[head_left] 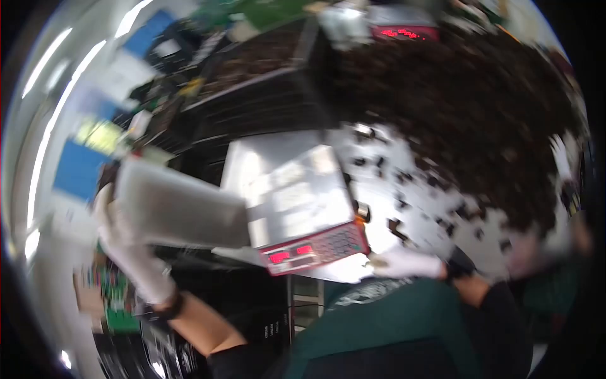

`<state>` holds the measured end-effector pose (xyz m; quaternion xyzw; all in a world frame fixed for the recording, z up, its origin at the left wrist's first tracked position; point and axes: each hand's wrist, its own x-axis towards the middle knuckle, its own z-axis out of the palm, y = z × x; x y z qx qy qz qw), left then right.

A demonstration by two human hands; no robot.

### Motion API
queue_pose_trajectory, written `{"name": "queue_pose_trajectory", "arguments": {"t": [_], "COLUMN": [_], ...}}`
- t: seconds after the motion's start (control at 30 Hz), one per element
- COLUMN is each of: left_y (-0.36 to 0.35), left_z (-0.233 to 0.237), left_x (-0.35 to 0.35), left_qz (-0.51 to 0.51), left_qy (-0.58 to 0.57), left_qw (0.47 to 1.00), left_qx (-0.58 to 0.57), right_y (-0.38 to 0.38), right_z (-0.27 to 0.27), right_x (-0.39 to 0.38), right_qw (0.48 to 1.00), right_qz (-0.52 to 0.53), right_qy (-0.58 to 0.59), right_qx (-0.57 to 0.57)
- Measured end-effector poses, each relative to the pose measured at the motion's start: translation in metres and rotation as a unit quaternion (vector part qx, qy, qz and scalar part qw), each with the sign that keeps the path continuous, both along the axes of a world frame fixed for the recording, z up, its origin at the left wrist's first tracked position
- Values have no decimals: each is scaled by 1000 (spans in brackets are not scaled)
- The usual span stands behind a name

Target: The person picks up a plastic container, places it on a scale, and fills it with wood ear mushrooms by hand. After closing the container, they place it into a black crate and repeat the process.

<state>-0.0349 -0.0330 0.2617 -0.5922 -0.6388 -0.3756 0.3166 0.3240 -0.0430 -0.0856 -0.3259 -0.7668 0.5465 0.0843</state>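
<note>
1 white bag [183, 211] held in gloved L hand [123, 230], fingers wrapped round its end, just left of 1 scale [297, 202]; gloved R hand [404, 264] on table [423, 227] by scale's corner, finger state can't tell (blur); 1 dark pile [467, 107] behind.

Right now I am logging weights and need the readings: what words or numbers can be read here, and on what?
Nothing reads clearly.
On the scale, front panel: red digits, too blurred.
On the red display at the top: too blurred.
On the green shirt: pale print, too blurred.
On the white pouch in the left hand: no print shows.
</note>
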Motion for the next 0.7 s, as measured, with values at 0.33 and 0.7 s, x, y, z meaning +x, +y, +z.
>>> {"name": "queue_pose_trajectory", "arguments": {"t": [0.33, 0.7], "left_y": [47, 51], "left_z": [40, 20], "left_x": [-263, -187], "left_qz": [186, 197], "left_qy": [-80, -6], "left_qw": [937, 948], "left_qx": [-283, -250], "right_y": [1, 13], "right_z": [-3, 13], "right_x": [49, 146], "right_qw": [994, 929], "right_qz": [-103, -364], "right_qy": [-32, -56], "right_qx": [-2, 25]}}
